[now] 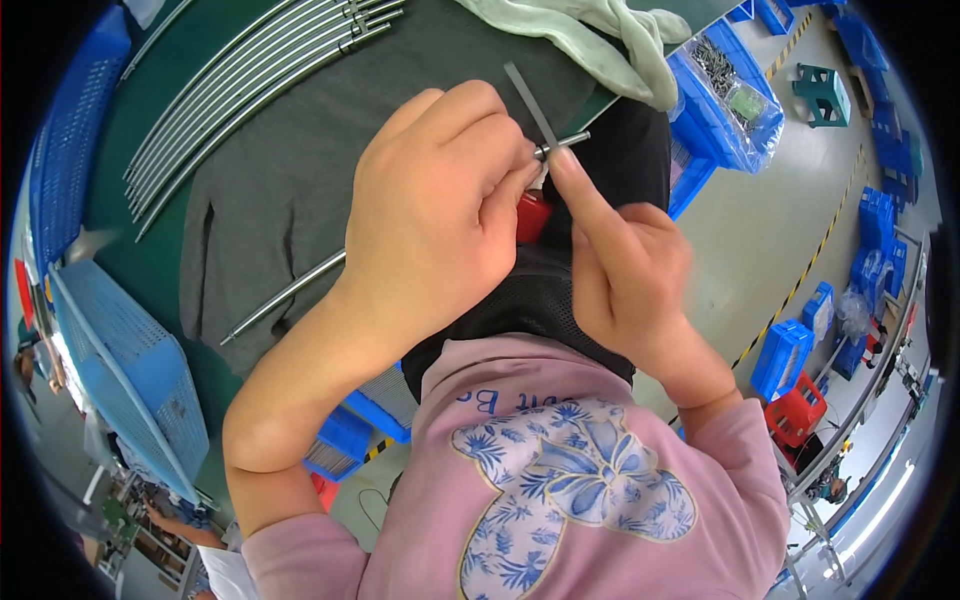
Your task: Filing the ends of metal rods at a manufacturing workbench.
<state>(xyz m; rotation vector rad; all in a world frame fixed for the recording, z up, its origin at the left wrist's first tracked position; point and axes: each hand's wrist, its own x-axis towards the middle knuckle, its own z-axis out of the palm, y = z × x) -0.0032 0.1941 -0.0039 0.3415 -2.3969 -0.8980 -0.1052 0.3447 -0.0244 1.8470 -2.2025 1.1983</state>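
My left hand [430,200] is closed around a slim metal rod [285,297], which slants across the dark grey cloth [270,220]. The rod's far end sticks out past my left fingertips. There, my right hand [635,275] grips a thin, flat grey strip [528,103] that may be a small file. The index finger lies along it, and the strip crosses the rod close to that end. Whether they touch is hard to make out. A small red thing [532,215] shows just below my left fingers, mostly hidden.
Several similar rods [250,95] lie side by side at the upper left of the green table. Pale green cloth [610,50] rests at the far edge. A blue bin [715,70] holds small metal parts. A light blue basket [130,370] stands left; a green stool [825,95] is far right.
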